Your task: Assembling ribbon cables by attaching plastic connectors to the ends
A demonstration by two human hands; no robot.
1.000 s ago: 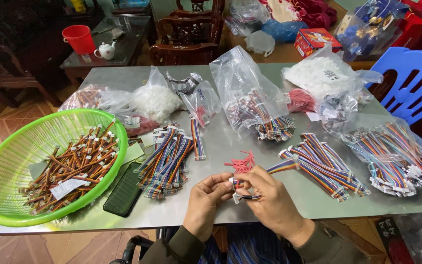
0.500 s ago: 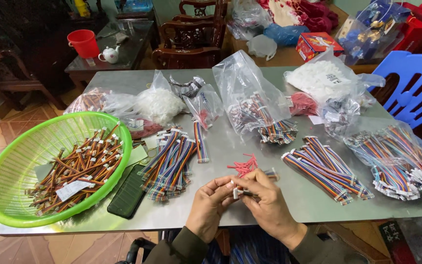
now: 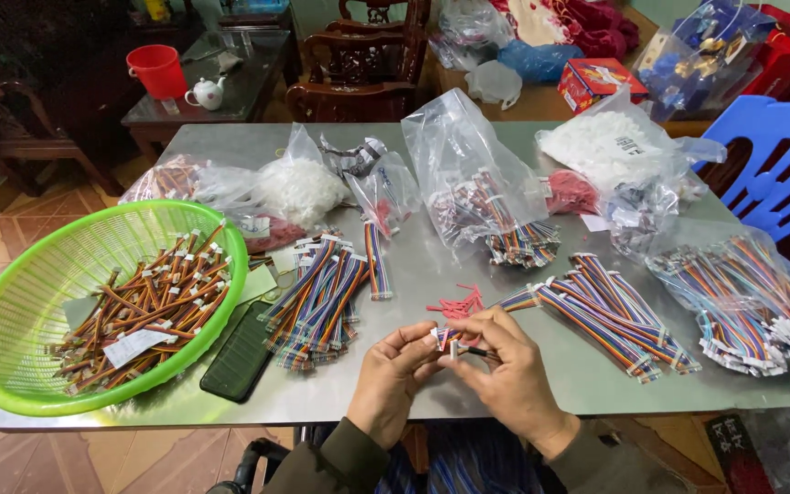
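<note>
Left hand and right hand both pinch one small cable connector above the table; firm fingertip grips probably suit it.

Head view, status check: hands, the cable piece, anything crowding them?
Left hand and right hand both pinch one small ribbon cable. Held just above the table. Red ties just beyond; nothing blocking.

Green basket of brown wire pieces on my left, black phone beside it, blue chair off right, red bucket behind.
</note>
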